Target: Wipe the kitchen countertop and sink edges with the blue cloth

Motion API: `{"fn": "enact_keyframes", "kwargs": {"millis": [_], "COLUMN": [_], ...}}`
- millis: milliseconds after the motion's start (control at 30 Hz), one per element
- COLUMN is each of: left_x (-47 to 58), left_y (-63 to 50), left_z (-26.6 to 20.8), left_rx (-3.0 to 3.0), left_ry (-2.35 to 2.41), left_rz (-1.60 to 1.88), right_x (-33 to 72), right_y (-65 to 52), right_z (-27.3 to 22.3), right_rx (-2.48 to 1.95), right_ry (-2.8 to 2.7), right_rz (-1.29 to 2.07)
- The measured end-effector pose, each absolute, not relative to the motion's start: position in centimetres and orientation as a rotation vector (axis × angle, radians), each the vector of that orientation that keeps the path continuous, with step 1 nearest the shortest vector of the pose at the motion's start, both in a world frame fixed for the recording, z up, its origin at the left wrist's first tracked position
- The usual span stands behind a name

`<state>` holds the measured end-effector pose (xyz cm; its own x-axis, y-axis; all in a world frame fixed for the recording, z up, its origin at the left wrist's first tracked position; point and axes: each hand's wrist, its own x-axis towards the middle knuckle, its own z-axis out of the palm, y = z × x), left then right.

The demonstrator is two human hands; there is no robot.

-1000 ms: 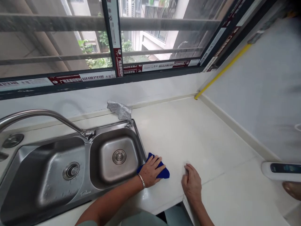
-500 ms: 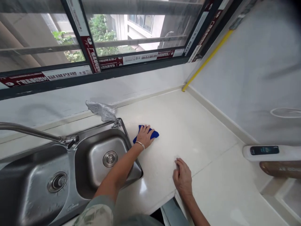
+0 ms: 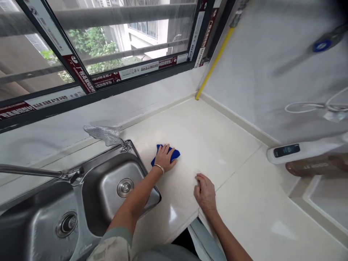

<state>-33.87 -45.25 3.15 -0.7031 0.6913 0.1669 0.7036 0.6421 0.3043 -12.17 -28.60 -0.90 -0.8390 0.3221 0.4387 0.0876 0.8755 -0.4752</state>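
Observation:
My left hand (image 3: 164, 158) is pressed down over a blue cloth (image 3: 174, 154), holding it against the white countertop (image 3: 217, 137) just right of the sink. Edges of the cloth stick out past the fingers, and the palm hides its middle. A bracelet is on that wrist. My right hand (image 3: 206, 193) rests on the counter near its front edge, fingers curled in loosely, with nothing visible in them. It is apart from the cloth.
A steel double sink (image 3: 78, 203) with a faucet (image 3: 73, 174) lies to the left. Silvery wrapping (image 3: 104, 134) covers something at its back corner. A yellow pipe (image 3: 214, 65) stands in the far corner. At right is a white appliance (image 3: 304, 149) with a dark display.
The view has swung to the right, showing more of the right wall. Both hands and the cloth stay in about the same places on the counter.

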Motion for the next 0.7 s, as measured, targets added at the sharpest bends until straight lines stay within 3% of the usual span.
{"fn": "enact_keyframes", "kwargs": {"millis": [400,700], "left_x": [-17.1,-11.9], "left_y": [-46.4,-51.2], "left_z": [2.7,3.4], "left_rx": [-1.560,-1.896], "left_ry": [-2.648,-2.578], "left_rz": [-0.766,-0.725], "right_x": [-12.0,-12.3], "right_y": [-27.6,-27.7], "right_z": [-1.6,-1.6], "right_rx": [-0.322,-0.363], "right_ry": [-2.318,-2.174], "right_rz": [0.832,1.064]}}
